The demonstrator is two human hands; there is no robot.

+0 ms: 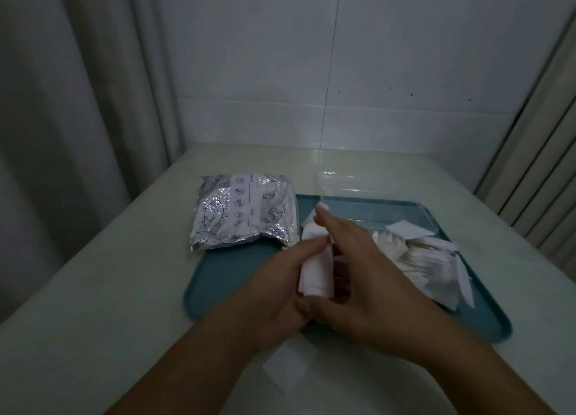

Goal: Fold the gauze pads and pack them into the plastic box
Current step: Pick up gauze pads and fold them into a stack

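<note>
Here we hold a white folded gauze pad (314, 274) between both hands above the teal plastic tray (224, 277): our left hand (280, 293) grips its left side with curled fingers, and our right hand (367, 277) pinches it from the right, forefinger stretched forward. To the right on the tray lies a heap of loose white gauze pads (430, 259). Behind stands the clear plastic box (367, 190), and left of it a crinkled silver foil packet (243, 210) on the pale table (109, 290).
</note>
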